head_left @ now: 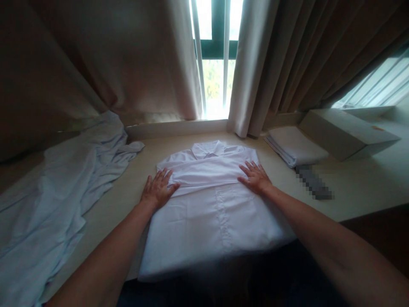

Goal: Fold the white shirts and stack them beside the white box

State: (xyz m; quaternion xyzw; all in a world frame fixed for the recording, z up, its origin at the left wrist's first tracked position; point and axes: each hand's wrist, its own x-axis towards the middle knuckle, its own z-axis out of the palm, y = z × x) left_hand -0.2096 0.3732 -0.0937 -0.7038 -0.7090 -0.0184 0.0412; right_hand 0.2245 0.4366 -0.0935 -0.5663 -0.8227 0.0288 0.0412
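A white collared shirt (204, 221) lies spread on the pale tabletop, its collar toward the window and its lower end at the near edge. Its sleeves look folded across the chest in a flat band. My left hand (159, 187) rests on the left end of that band, fingers spread and palm down. On the right end, my right hand (254, 177) lies flat as well, fingers apart. Neither hand grips the cloth. What lies under the palms is hidden.
Crumpled white cloth (79, 170) covers the left side of the table (348, 187). At the right are a folded white cloth (297, 145), a box (348, 132) and a pixelated dark object (313, 182). Curtains (252, 64) hang by the window behind.
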